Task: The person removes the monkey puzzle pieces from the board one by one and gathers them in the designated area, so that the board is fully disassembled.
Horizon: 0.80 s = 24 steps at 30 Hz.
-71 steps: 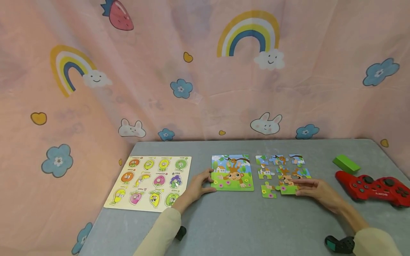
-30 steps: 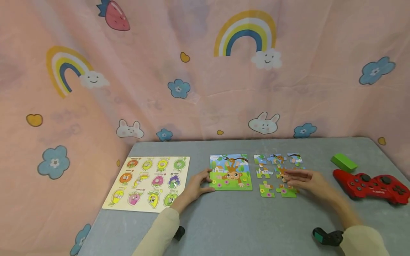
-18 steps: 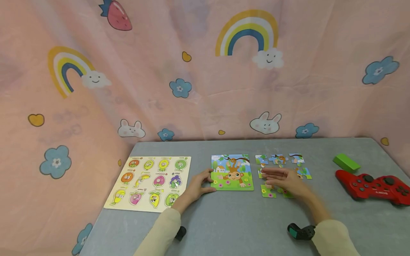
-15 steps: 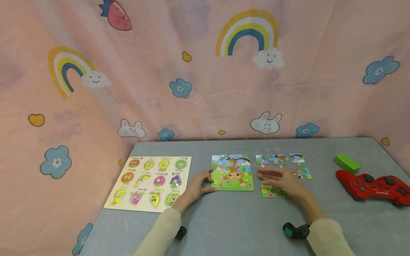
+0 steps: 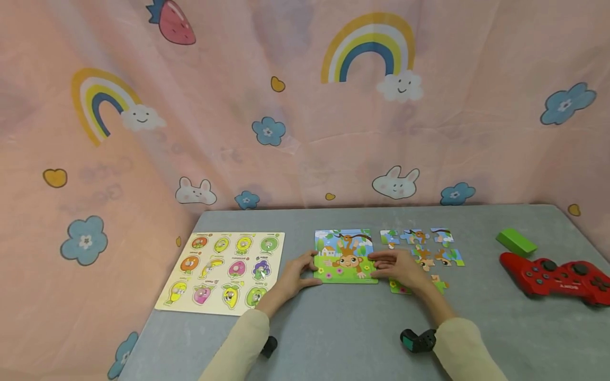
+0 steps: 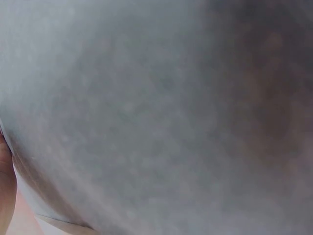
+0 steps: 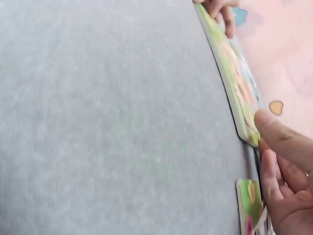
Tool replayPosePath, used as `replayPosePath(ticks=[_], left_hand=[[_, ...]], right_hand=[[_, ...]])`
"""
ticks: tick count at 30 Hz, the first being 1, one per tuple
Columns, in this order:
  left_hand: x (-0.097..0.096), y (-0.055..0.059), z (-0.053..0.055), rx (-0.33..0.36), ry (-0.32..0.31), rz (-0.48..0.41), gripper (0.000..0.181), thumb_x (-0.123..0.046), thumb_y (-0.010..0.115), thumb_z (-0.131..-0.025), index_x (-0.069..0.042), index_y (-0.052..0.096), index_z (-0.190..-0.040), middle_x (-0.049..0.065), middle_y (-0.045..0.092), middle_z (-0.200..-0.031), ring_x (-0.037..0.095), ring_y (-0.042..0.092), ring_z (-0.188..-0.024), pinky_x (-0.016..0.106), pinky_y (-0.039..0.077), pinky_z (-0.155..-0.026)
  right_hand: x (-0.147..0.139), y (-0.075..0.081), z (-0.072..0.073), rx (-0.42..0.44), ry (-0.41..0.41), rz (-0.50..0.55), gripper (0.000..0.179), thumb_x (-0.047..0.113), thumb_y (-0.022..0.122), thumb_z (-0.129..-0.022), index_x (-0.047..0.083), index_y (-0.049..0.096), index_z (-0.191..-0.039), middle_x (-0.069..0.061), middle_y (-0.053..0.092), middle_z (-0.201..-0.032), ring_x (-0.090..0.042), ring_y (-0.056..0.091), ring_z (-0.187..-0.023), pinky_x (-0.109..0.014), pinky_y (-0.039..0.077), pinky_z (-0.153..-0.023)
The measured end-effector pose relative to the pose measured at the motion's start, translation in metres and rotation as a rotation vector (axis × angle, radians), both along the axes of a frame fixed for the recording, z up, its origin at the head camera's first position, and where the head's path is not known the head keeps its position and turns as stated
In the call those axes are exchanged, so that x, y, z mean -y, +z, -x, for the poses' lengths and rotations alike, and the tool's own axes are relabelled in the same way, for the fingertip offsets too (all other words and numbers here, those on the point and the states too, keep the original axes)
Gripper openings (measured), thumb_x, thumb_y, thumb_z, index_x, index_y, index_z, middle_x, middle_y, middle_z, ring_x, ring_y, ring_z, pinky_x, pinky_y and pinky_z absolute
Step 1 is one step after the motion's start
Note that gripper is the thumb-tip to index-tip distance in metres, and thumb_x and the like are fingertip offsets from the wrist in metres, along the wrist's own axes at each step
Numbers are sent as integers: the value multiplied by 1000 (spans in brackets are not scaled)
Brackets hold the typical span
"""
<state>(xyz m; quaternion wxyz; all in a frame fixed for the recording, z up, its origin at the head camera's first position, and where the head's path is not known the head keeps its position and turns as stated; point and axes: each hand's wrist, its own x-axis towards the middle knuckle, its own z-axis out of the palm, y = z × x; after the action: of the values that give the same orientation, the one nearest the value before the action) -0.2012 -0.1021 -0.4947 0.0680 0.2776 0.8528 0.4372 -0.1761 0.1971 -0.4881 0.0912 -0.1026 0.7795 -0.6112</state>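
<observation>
A square jigsaw puzzle board (image 5: 344, 264) with a monkey picture lies on the table between both hands. My left hand (image 5: 292, 278) holds its left edge, fingers at the side and thumb by the near corner. My right hand (image 5: 400, 271) is at the right edge. In the right wrist view, the thumb (image 7: 286, 139) presses on the board's (image 7: 237, 81) corner and the other fingers curl beside it. Loose jigsaw pieces (image 5: 415, 236) lie in rows right of the board, partly covered by the right hand. The left wrist view shows mostly blurred tabletop and a fingertip.
A cream fruit-picture board (image 5: 200, 286) lies at the left of the grey table (image 5: 343, 333). A green block (image 5: 516, 242) and a red game controller (image 5: 555, 279) sit at the right. A patterned pink curtain (image 5: 305, 159) hangs behind the table.
My right hand has moved left from the loose pieces to the right edge of the puzzle board, uncovering the right-hand pieces. The left hand has stayed at the board's left edge.
</observation>
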Motion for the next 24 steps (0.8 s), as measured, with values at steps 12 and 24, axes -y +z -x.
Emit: replayPosePath(ticks=[12,24], left_hand=[[0,7,1,-8,-18,47,25,-4,77,-78,2,54,-87,21,49,-138,36,43,-131,36,44,-102],[-4,10,1,-78,-25,103,26,-5,78,-77,3,56,-86,24,52,-133,36,51,-122,45,46,-100]], right_hand=[[14,9,2,-173,-24,-335,37,8,84,-71,-4,70,-103,-13,70,-95,-21,65,-81,-27,56,-68],[18,8,-1,-211,-7,-351,42,5,83,-72,-2,68,-110,-18,67,-108,-35,64,-100,-41,56,-83]])
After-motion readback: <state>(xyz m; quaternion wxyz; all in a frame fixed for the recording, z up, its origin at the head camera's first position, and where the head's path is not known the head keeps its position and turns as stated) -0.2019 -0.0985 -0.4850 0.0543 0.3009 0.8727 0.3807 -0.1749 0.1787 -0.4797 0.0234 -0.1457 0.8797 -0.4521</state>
